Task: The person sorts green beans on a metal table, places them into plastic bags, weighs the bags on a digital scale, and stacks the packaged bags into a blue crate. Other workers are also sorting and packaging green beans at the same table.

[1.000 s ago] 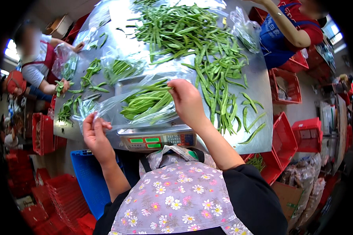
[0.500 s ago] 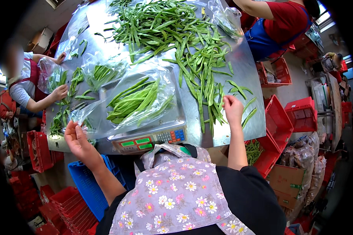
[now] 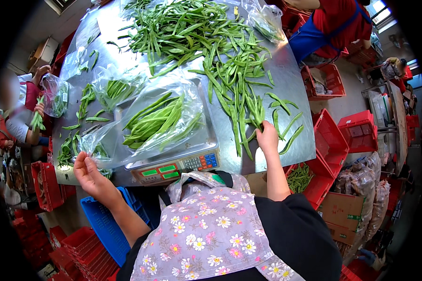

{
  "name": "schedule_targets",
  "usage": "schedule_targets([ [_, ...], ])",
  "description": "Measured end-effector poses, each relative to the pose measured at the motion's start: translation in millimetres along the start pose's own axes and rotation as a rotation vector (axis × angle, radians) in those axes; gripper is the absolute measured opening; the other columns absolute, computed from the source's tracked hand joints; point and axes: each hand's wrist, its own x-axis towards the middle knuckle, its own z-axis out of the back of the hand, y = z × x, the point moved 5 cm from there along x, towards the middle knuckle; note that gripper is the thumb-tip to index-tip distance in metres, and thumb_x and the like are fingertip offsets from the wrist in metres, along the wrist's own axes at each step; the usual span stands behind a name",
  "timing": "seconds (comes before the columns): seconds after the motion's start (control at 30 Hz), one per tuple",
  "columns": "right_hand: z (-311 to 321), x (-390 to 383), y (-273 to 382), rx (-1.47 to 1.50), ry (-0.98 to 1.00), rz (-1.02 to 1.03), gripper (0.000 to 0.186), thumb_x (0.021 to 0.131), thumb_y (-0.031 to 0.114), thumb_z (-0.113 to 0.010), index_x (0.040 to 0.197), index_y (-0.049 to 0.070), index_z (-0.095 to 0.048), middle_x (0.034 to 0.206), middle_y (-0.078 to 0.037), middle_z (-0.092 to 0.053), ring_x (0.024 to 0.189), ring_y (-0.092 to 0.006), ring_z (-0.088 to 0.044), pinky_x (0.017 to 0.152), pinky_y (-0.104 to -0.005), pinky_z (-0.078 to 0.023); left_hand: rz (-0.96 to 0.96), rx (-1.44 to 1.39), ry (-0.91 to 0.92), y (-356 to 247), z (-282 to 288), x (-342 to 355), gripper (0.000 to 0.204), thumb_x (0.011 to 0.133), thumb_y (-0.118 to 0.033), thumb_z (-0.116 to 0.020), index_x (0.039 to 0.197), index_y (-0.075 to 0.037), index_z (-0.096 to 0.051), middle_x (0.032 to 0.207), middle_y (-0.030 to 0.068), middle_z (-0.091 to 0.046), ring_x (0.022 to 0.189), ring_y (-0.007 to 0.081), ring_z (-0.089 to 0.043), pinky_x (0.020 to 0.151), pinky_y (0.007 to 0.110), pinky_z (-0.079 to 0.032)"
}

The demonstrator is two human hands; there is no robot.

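Note:
In front of me a clear plastic bag (image 3: 192, 100) lies on a scale's metal tray, with flat green beans (image 3: 157, 117) inside. My left hand (image 3: 94, 177) is at the bag's mouth on the left, thumb and fingertips pinching its stretched edge. My right hand (image 3: 268, 139) is closed on a small bunch of flat green beans (image 3: 255, 111) at the right of the loose pile. The fingers partly hide where they grip. Under the bag, the digital scale (image 3: 176, 169) shows lit green displays and a keypad on its near side.
A large heap of beans (image 3: 183, 33) covers the far part of the metal table (image 3: 293, 98). Another bagged bunch (image 3: 119, 88) lies left of the scale. Co-workers stand at the far left and far right. Red crates (image 3: 358, 133) are on the right; a blue crate (image 3: 105, 220) is below left.
My right hand has come down and left onto the beans and closed on a bunch. My left hand stays at the bag's edge. The co-worker at left has lifted some beans.

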Motion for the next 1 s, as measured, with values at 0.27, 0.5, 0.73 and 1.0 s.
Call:
schedule_targets([
  [0.27,-12,-40,40,-0.314,0.187,0.069,0.025,0.07,0.024,-0.07,0.081,0.006,-0.058,0.078,-0.013,-0.061,0.07,-0.0338,-0.061,0.06,-0.0439,-0.048,-0.024,-0.021,0.032,2,1,-5,0.028,0.093,-0.018,-0.05,0.113,0.001,-0.05,0.108,0.0077,-0.054,0.1,0.0139,-0.051,0.087,0.026,-0.04],
  [0.5,-17,-13,39,-0.137,0.293,-0.084,0.019,0.068,0.023,-0.063,0.067,0.004,-0.065,0.069,-0.016,-0.063,0.065,-0.0326,-0.062,0.06,-0.0409,-0.049,-0.024,0.183,0.13,2,-10,-5,0.059,0.084,-0.037,-0.063,0.126,-0.003,-0.039,0.12,0.0132,-0.046,0.113,0.0235,-0.045,0.094,0.037,-0.035],
  [0.73,-40,-20,32,-0.271,0.328,-0.033,0.025,0.067,0.026,-0.069,0.067,0.002,-0.065,0.066,-0.014,-0.064,0.064,-0.0309,-0.063,0.06,-0.039,-0.049,0.057,0.107,0.161,5,-9,-11,0.05,0.087,-0.027,-0.061,0.123,0.0,-0.04,0.115,0.0137,-0.047,0.105,0.0203,-0.048,0.091,0.034,-0.039],
  [1.0,-39,-3,24,0.375,0.532,-0.198,0.025,0.08,0.019,-0.056,0.064,0.0,-0.058,0.053,-0.002,-0.052,0.047,-0.0111,-0.05,0.045,-0.0273,-0.04,0.037,0.085,0.137,8,-5,-8,0.041,0.09,-0.023,-0.057,0.12,0.002,-0.044,0.114,0.0113,-0.049,0.103,0.0162,-0.049,0.09,0.03,-0.039],
])
